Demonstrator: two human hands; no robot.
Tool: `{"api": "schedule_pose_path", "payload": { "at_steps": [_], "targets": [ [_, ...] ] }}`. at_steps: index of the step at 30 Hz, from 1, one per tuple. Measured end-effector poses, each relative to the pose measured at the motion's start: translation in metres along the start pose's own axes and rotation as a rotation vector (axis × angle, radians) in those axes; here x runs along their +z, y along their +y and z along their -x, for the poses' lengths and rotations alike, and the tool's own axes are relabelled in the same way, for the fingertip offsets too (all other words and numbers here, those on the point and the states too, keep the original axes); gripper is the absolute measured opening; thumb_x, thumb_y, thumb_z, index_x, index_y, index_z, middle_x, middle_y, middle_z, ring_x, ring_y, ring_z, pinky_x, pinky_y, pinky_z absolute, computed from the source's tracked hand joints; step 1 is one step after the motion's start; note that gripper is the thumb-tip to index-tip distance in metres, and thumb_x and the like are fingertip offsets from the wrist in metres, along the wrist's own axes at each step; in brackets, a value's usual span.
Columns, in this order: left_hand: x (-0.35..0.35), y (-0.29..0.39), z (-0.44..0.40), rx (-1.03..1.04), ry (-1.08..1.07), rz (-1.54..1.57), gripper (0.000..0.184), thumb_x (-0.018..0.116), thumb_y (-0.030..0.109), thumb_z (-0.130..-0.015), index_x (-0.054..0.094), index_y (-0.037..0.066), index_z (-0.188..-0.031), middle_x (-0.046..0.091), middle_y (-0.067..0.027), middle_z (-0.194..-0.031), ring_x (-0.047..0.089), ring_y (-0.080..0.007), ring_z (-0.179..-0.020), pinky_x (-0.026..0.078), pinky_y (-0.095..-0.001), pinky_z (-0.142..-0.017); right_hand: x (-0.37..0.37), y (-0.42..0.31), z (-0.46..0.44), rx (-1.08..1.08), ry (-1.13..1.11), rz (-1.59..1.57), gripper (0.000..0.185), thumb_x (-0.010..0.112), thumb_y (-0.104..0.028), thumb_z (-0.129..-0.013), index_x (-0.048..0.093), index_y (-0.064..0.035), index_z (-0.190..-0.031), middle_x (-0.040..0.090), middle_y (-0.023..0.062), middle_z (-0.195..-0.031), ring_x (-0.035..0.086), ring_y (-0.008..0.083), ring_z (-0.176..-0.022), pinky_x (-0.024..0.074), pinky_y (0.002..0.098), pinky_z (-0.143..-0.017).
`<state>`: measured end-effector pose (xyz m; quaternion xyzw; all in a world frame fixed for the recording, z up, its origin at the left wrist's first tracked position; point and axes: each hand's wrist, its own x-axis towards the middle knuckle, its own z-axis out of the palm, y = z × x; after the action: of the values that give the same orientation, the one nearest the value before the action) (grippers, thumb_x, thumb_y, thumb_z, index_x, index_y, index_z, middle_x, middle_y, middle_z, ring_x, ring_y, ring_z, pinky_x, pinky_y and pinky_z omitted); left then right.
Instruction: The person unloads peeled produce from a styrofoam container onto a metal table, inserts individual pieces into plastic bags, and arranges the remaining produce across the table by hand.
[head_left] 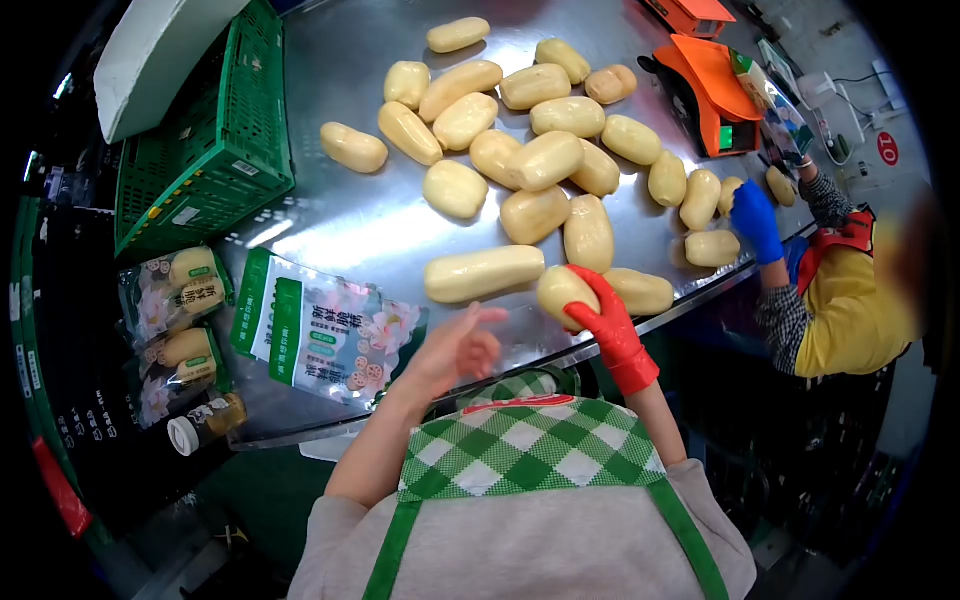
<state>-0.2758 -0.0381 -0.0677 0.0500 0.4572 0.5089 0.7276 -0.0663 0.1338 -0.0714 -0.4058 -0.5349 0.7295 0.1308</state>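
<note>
My right hand [612, 335], in a red rubber glove, is wrapped round a short peeled lotus root [562, 292] near the front edge of the metal table. My bare left hand [462, 352] hovers left of it, fingers apart and a little blurred, holding nothing. Just beyond my left hand lies a long lotus root [485, 273]. Beside my right hand rests another lotus root [640, 291]. Several more pale lotus roots [545, 160] spread across the table's middle and back. Printed plastic bags [335, 335] with green tops lie overlapped to the left of my left hand.
A green crate [215, 160] stands at the back left, with filled lotus root bags [178, 295] and a white-capped jar [207, 424] in front of it. An orange scale [708, 95] sits at the back right. A co-worker's blue-gloved hand [757, 222] is at the right edge.
</note>
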Motion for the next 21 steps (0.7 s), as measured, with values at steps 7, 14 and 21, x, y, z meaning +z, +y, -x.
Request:
{"api": "schedule_pose_path", "payload": {
  "at_steps": [7, 14, 21],
  "targets": [
    [-0.038, -0.022, 0.000, 0.571, 0.731, -0.931, 0.053, 0.077, 0.012, -0.078, 0.056, 0.006, -0.126, 0.057, -0.0140, -0.108, 0.061, -0.0233, -0.091, 0.052, -0.0334, -0.070, -0.017, 0.025, -0.007, -0.216, 0.138, 0.314, 0.069, 0.077, -0.027, -0.081, 0.047, -0.0075, -0.139, 0.059, 0.0126, -0.122, 0.062, 0.0256, -0.104, 0.0535, 0.0361, -0.083],
    [-0.020, -0.009, -0.045, 0.614, 0.822, -1.434, 0.078, 0.082, 0.011, -0.069, 0.048, 0.013, -0.139, 0.041, -0.0197, -0.139, 0.047, -0.0404, -0.120, 0.041, -0.0484, -0.101, 0.021, 0.029, -0.005, -0.360, -0.017, 0.978, 0.078, 0.081, -0.021, -0.070, 0.048, -0.0213, -0.141, 0.054, 0.0141, -0.128, 0.058, 0.0378, -0.110, 0.0494, 0.0428, -0.093],
    [-0.044, 0.017, -0.048, 0.862, 0.674, -1.673, 0.077, 0.083, 0.012, -0.067, 0.051, 0.017, -0.137, 0.041, -0.0142, -0.143, 0.046, -0.0375, -0.123, 0.040, -0.0456, -0.102, 0.009, 0.037, -0.006, -0.569, -0.100, 0.999, 0.065, 0.076, -0.017, -0.075, 0.052, -0.0195, -0.136, 0.055, 0.0111, -0.129, 0.053, 0.0338, -0.117, 0.0411, 0.0455, -0.100]
  ]
}}
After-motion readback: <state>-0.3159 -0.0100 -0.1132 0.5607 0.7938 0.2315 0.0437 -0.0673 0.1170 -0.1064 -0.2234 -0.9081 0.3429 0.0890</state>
